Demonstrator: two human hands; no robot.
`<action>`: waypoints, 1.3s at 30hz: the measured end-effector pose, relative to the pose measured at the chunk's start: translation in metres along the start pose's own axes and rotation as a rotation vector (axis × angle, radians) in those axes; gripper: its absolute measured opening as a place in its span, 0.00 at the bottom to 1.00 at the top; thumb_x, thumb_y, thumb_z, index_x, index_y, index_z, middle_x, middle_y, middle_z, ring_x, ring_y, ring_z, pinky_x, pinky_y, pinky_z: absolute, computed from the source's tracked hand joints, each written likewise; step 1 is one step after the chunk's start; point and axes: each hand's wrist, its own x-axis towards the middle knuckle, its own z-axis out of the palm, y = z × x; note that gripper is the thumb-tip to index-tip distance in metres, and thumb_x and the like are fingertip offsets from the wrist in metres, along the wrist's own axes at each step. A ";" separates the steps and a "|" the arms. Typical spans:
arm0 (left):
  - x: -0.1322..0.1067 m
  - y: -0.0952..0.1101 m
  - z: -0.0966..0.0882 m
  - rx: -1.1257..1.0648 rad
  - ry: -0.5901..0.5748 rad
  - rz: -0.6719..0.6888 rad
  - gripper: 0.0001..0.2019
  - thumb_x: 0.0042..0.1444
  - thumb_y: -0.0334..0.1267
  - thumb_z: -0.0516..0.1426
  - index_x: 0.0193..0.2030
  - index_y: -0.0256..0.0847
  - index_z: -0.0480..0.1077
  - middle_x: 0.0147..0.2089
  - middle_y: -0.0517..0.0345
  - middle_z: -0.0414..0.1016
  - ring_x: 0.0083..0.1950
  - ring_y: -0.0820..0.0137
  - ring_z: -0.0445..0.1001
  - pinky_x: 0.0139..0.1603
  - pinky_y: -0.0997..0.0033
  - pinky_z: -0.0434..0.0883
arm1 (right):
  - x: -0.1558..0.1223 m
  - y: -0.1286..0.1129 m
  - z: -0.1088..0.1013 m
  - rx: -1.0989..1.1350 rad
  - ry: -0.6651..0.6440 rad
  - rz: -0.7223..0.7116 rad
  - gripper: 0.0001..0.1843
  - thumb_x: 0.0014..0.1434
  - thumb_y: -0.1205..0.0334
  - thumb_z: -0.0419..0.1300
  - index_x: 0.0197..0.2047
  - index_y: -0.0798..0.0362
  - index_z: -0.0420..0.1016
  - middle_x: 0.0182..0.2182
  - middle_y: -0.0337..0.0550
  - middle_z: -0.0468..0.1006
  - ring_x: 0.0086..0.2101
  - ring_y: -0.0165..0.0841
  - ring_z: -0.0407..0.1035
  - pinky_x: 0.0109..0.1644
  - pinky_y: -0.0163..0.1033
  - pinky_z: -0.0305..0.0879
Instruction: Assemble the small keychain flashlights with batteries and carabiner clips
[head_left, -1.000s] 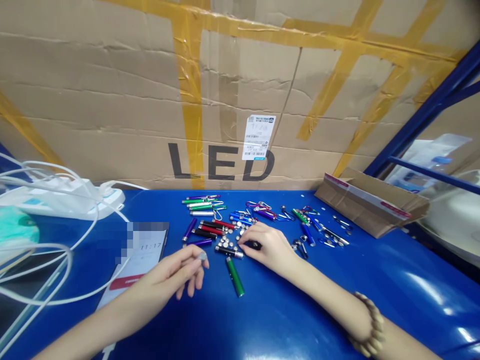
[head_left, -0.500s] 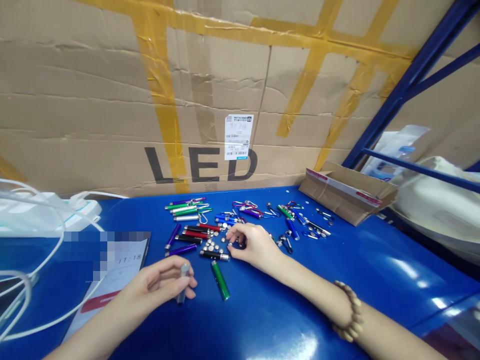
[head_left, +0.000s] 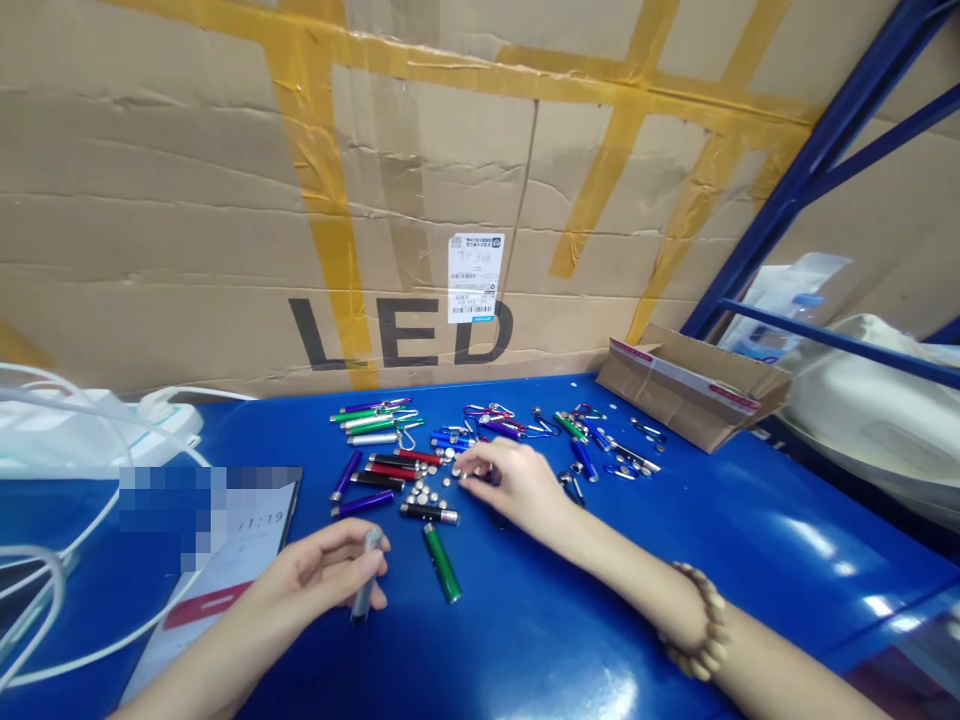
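Note:
My left hand (head_left: 330, 572) is closed around a small silver-grey tube (head_left: 367, 575), tilted, with one end rising above the thumb. My right hand (head_left: 517, 485) reaches in over scattered button cells (head_left: 422, 497), thumb and forefinger pinched at a small shiny button cell (head_left: 457, 473). Just left of its fingertips lie more cells and a black penlight tube (head_left: 429, 513). A green tube (head_left: 442, 563) rests on the blue table between the two hands. Red and black tubes (head_left: 390, 470) and purple tubes (head_left: 364, 503) lie further left. What sits under my right palm is hidden.
Tubes with carabiner clips (head_left: 375, 420) lie at the back, and more penlights and clips (head_left: 585, 455) are on the right. An open cardboard box (head_left: 690, 390) stands at the back right. A phone-like screen (head_left: 225, 560) and white cables (head_left: 112, 520) are at left. A large carton (head_left: 225, 200) forms the back.
My right hand has shifted slightly up and its fingertips have drawn closer together. My left hand has moved slightly down, still holding the tube.

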 end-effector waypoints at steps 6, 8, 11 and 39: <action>-0.002 0.002 0.000 -0.106 -0.052 -0.030 0.21 0.40 0.55 0.65 0.32 0.40 0.72 0.28 0.61 0.72 0.29 0.67 0.74 0.32 0.71 0.66 | 0.012 0.022 -0.039 -0.157 0.311 0.070 0.07 0.57 0.64 0.58 0.40 0.49 0.75 0.35 0.40 0.80 0.37 0.34 0.71 0.38 0.37 0.66; -0.004 0.003 0.001 -0.114 -0.070 -0.035 0.21 0.39 0.55 0.65 0.32 0.39 0.72 0.27 0.61 0.72 0.28 0.68 0.74 0.32 0.71 0.66 | 0.014 0.030 -0.048 -0.199 0.369 0.096 0.08 0.57 0.63 0.58 0.39 0.50 0.75 0.33 0.41 0.80 0.35 0.33 0.71 0.37 0.37 0.66; -0.007 0.005 0.003 -0.106 -0.079 -0.025 0.21 0.39 0.56 0.65 0.32 0.40 0.72 0.27 0.61 0.72 0.28 0.67 0.74 0.32 0.70 0.67 | 0.015 0.037 -0.053 -0.247 0.418 0.125 0.08 0.57 0.63 0.57 0.39 0.50 0.76 0.32 0.41 0.79 0.33 0.32 0.71 0.37 0.37 0.67; -0.005 -0.011 0.007 0.227 -0.069 0.134 0.08 0.46 0.40 0.62 0.31 0.39 0.72 0.30 0.59 0.77 0.32 0.70 0.74 0.34 0.78 0.69 | 0.005 0.056 -0.099 -0.169 0.064 0.160 0.07 0.49 0.65 0.60 0.33 0.53 0.77 0.27 0.42 0.79 0.28 0.34 0.73 0.31 0.38 0.69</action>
